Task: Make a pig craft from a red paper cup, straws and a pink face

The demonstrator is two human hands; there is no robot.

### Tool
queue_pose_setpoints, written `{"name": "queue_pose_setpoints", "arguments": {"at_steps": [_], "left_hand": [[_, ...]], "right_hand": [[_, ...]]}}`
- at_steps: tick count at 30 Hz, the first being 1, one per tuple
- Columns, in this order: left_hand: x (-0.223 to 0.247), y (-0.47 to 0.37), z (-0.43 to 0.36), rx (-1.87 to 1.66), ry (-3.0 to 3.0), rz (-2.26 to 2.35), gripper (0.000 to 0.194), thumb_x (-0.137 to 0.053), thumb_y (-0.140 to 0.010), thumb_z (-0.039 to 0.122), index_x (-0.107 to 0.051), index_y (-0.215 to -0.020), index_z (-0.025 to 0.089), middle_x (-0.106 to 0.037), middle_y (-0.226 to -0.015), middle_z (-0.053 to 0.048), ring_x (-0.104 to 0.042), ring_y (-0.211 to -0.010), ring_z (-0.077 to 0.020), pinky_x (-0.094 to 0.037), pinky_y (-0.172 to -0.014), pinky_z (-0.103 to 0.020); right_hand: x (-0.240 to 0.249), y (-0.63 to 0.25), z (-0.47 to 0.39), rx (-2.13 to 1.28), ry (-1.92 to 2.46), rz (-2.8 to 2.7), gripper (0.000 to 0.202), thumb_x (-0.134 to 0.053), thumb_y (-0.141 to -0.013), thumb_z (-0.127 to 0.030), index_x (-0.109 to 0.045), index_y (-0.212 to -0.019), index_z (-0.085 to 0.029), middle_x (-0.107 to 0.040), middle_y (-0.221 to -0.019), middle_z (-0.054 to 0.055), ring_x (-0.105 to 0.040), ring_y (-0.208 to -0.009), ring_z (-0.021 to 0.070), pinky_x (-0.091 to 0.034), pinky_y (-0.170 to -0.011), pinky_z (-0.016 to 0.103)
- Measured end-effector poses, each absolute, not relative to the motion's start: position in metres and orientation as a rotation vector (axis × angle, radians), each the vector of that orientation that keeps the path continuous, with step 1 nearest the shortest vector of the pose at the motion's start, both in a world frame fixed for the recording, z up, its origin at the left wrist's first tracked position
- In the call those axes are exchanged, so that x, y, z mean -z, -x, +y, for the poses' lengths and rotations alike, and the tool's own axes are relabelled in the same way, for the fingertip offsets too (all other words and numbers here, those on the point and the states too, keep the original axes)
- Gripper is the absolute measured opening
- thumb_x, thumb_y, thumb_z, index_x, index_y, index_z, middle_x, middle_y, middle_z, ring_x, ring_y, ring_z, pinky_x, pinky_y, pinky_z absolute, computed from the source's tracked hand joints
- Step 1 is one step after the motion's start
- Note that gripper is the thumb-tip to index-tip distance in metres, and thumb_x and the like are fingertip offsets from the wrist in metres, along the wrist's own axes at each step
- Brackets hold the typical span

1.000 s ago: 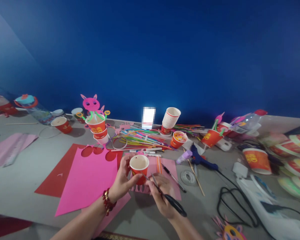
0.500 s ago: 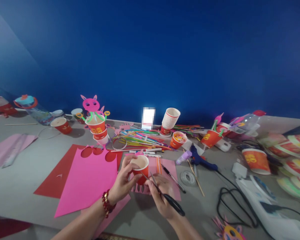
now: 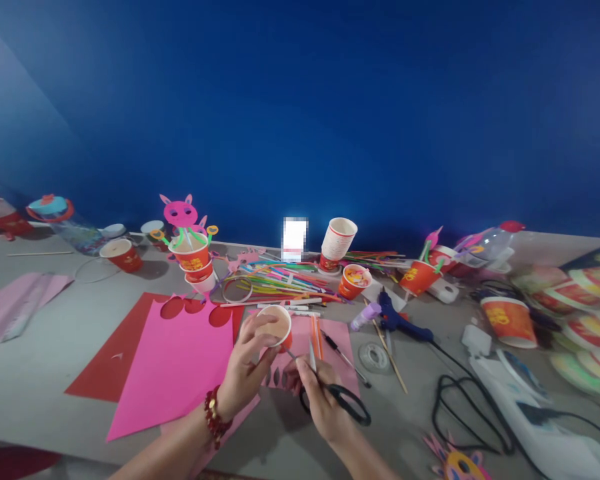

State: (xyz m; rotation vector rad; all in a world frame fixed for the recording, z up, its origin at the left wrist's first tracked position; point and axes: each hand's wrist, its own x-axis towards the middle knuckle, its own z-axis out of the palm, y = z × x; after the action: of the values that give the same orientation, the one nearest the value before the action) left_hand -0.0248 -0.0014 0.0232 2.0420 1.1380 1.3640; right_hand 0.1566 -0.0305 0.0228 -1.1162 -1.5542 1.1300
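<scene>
My left hand [image 3: 253,357] is wrapped round a red paper cup [image 3: 283,327], its mouth tilted up towards me and its fingers over the rim. In my right hand [image 3: 320,393] is a pair of scissors [image 3: 347,403] with black handles, gripped near the pivot. The blades are spread, and one tip is at the cup's lower side; whether it pierces the wall I cannot tell. Under both hands lies a light pink sheet [image 3: 340,340] with leaf-shaped holes. To the left, a bright pink sheet [image 3: 180,373] with round cut-outs overlaps a red sheet [image 3: 105,360].
A blue glue gun [image 3: 405,323], a tape roll [image 3: 375,358], a purple glue stick [image 3: 365,315] and a black pen [image 3: 347,360] lie to the right. Coloured pipe cleaners [image 3: 280,280] spread behind. Stacked paper cups [image 3: 339,240] and a decorated cup [image 3: 190,257] stand by the wall.
The cup in my left hand has tipped and shifted slightly up and left. The scissors have turned in my right hand, their blades and handle loops now wider apart.
</scene>
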Motion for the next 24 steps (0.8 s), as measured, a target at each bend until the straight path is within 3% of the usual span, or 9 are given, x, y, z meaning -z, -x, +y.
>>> {"name": "queue_pose_setpoints", "arguments": {"at_steps": [4, 9, 15, 18, 21, 24], "left_hand": [[-0.030, 0.023, -0.005, -1.381, -2.283, 1.264, 0.022, -0.055, -0.092, 0.005, -0.064, -0.101, 0.024, -0.056, -0.133, -0.010, -0.039, -0.136, -0.0294, -0.041, -0.107, -0.053], [-0.041, 0.020, -0.009, -1.367, -2.353, 1.301, 0.022, -0.055, -0.092, 0.006, -0.063, -0.103, 0.024, -0.061, -0.129, -0.009, -0.041, -0.134, -0.0285, -0.045, -0.105, -0.052], [-0.059, 0.020, -0.004, -1.193, -2.313, 1.329, 0.015, -0.053, -0.095, 0.013, -0.064, -0.092, 0.022, -0.070, -0.112, -0.008, -0.055, -0.120, -0.0266, -0.045, -0.104, -0.053], [-0.064, 0.020, -0.001, -1.158, -2.318, 1.325, 0.014, -0.055, -0.094, 0.015, -0.066, -0.091, 0.023, -0.072, -0.108, -0.007, -0.059, -0.113, -0.0261, -0.049, -0.099, -0.051], [-0.066, 0.017, -0.003, -1.155, -2.368, 1.365, 0.016, -0.054, -0.093, 0.013, -0.067, -0.093, 0.022, -0.072, -0.110, -0.007, -0.058, -0.114, -0.0270, -0.049, -0.101, -0.052], [-0.066, 0.012, -0.008, -1.166, -2.515, 1.477, 0.027, -0.053, -0.090, 0.007, -0.069, -0.104, 0.025, -0.069, -0.120, -0.007, -0.051, -0.124, -0.0322, -0.038, -0.109, -0.062]], "right_hand": [[-0.017, -0.145, -0.032, -1.447, 1.047, -1.156, 0.055, -0.046, -0.097, -0.060, -0.069, -0.073, -0.017, -0.064, -0.055, 0.002, -0.057, -0.048, 0.0129, -0.045, -0.049, 0.023], [-0.018, -0.145, -0.033, -1.439, 1.022, -1.128, 0.053, -0.045, -0.098, -0.060, -0.068, -0.074, -0.018, -0.065, -0.058, 0.003, -0.057, -0.048, 0.0138, -0.046, -0.048, 0.024], [-0.032, -0.165, -0.024, -0.793, 1.024, -1.821, 0.038, -0.042, -0.103, -0.032, -0.067, -0.078, -0.020, -0.068, -0.069, 0.005, -0.061, -0.067, 0.0184, -0.046, -0.068, 0.031], [-0.033, -0.168, -0.021, -0.645, 0.991, -1.891, 0.037, -0.041, -0.102, -0.029, -0.066, -0.077, -0.020, -0.067, -0.069, 0.005, -0.060, -0.066, 0.0188, -0.044, -0.068, 0.031], [-0.031, -0.163, -0.024, -0.895, 1.063, -1.690, 0.039, -0.042, -0.103, -0.038, -0.068, -0.081, -0.020, -0.068, -0.068, 0.004, -0.062, -0.064, 0.0175, -0.047, -0.064, 0.029], [-0.028, -0.155, -0.028, -1.293, 1.084, -1.284, 0.048, -0.044, -0.100, -0.054, -0.069, -0.078, -0.019, -0.068, -0.061, 0.003, -0.061, -0.055, 0.0157, -0.047, -0.054, 0.025]]}}
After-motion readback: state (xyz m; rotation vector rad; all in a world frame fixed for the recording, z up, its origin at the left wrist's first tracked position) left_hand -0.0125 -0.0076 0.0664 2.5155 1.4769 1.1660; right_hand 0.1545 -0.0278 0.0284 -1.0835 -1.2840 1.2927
